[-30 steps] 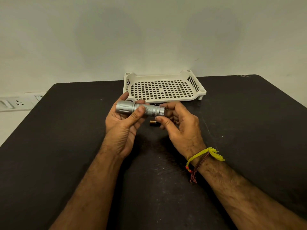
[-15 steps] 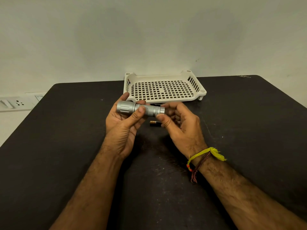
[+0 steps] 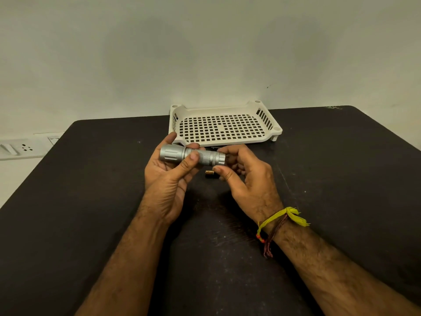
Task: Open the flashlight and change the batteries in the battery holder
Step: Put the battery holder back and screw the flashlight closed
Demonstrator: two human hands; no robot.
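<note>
At the far left edge of the frame, a white wall socket plate (image 3: 21, 148) sits just past the dark bench (image 3: 95, 201). Moving toward the centre, I see my left hand (image 3: 168, 179) raised above the bench, its grip clamped around the silver flashlight (image 3: 192, 155): the thumb presses across the knurled barrel and the fingers curl behind the wider head, which points to the left. The flashlight lies roughly level, just in front of the cream perforated tray (image 3: 224, 128) that stands at the back of the bench against the wall. Below the barrel, a small battery (image 3: 209, 174) lies on the bench, in the gap between my two hands. To the right, my right hand (image 3: 247, 179) meets the tail end of the flashlight; its fingers are curled around the ribbed tail cap, thumb below it, so that grip is closed on the flashlight too. Whether the cap is loosened from the body, I cannot tell. A yellow thread band (image 3: 281, 216) and a darker cord circle the right wrist, lower right of centre.
</note>
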